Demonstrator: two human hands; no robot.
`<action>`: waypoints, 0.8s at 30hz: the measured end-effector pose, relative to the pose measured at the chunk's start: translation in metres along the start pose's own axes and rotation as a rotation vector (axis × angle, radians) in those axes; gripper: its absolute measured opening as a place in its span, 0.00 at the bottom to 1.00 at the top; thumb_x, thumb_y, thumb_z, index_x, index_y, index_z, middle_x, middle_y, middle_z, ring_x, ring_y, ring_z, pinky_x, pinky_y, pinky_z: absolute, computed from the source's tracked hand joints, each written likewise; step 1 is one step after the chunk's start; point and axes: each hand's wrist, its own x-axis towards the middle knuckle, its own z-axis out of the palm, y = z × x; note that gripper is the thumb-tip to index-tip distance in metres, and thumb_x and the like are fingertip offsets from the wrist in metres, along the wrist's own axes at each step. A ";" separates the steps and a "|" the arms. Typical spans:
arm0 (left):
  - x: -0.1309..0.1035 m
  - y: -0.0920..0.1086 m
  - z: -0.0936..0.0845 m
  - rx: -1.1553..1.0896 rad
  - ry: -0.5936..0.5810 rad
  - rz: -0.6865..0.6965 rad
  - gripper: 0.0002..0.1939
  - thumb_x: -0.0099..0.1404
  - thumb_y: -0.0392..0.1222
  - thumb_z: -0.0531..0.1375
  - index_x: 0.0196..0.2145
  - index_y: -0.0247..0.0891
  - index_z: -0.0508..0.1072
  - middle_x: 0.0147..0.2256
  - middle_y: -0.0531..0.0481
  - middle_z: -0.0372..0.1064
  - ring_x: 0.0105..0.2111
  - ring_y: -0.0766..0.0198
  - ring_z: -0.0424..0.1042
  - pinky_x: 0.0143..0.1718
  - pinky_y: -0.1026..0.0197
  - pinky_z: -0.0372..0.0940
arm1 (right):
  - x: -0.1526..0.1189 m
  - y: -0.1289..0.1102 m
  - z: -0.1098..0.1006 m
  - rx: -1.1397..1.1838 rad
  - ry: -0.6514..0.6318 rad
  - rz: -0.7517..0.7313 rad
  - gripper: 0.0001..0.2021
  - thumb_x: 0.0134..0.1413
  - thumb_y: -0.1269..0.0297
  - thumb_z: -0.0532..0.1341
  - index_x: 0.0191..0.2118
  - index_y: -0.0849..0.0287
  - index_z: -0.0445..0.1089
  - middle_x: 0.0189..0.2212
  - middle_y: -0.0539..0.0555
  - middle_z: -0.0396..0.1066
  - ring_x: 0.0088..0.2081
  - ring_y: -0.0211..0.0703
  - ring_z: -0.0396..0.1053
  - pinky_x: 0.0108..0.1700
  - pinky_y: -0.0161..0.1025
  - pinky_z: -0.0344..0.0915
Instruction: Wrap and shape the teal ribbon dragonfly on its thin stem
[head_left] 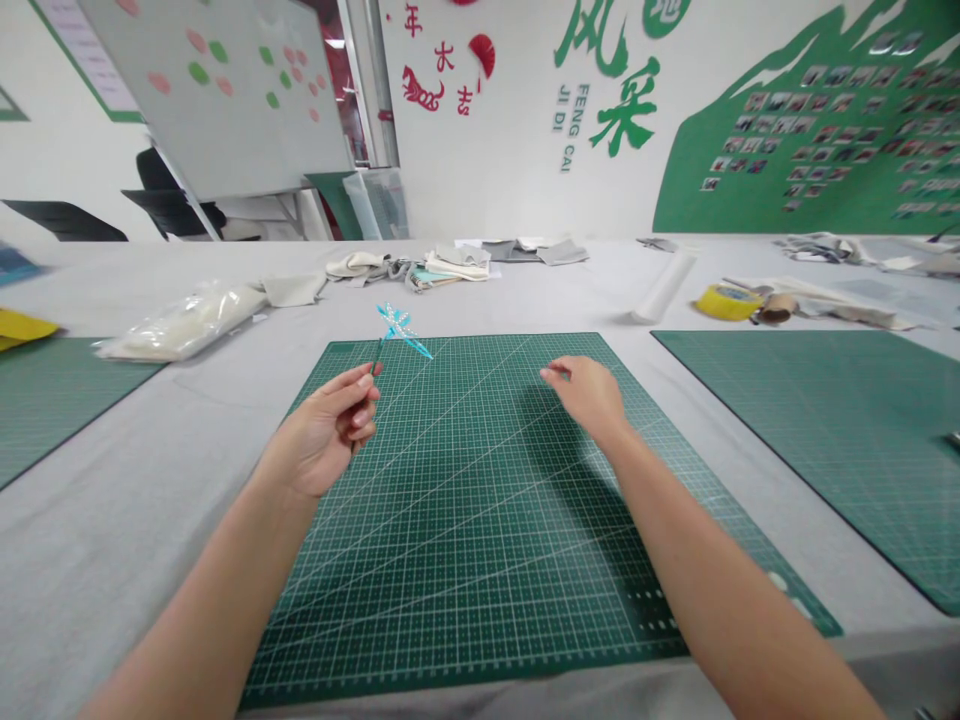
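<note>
Covering nearly the whole lower view, the desk [90,520] has a pale cloth over it, prob. to give a soft, even base. The centre cutting mat [465,520] lies squarely in front of the person, approx. under both hands, likely to protect the cloth & keep the work area in easy reach. Side mats, one L [67,390], one R [847,440], seem spaced as separate stations. Clear plastic bag [191,318] sits beyond the centre mat's far L corner; fabric scraps [457,262] are along the far edge, presumably pushed back for elbow room. Yellow tape roll [727,300] lies on the far R side, out of the way but reachable.

R hand [589,390] hovers above the mat's R half, fingers curled, thumb near index; can't tell if the tips meet or grip anything v. small. L hand [330,430] is clamped on a thin green stick [377,357], thumb vs. fingers. The blue dragonfly-like figure [401,325] is at the stick's top, over the mat's far L part; gripping below it prob. keeps fingers off its delicate wings.
</note>
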 end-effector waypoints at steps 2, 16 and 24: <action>-0.003 -0.006 0.006 -0.011 -0.035 -0.045 0.11 0.56 0.30 0.64 0.39 0.33 0.74 0.24 0.55 0.66 0.17 0.77 0.57 0.15 0.73 0.52 | -0.010 -0.015 0.006 -0.045 0.080 -0.230 0.14 0.53 0.59 0.62 0.44 0.58 0.75 0.44 0.60 0.74 0.49 0.54 0.66 0.53 0.52 0.59; -0.019 -0.044 0.059 -0.036 -0.095 -0.225 0.11 0.57 0.32 0.64 0.40 0.34 0.73 0.22 0.57 0.61 0.17 0.77 0.56 0.14 0.74 0.49 | -0.077 -0.096 0.029 1.088 -0.499 -0.036 0.13 0.52 0.64 0.62 0.44 0.56 0.71 0.36 0.52 0.74 0.34 0.36 0.70 0.33 0.35 0.66; -0.018 -0.053 0.065 0.018 -0.086 -0.185 0.13 0.53 0.35 0.67 0.38 0.35 0.74 0.26 0.54 0.67 0.18 0.77 0.57 0.15 0.73 0.47 | -0.074 -0.095 0.023 0.986 -0.376 0.145 0.06 0.48 0.66 0.63 0.35 0.58 0.72 0.21 0.45 0.63 0.20 0.30 0.52 0.22 0.32 0.50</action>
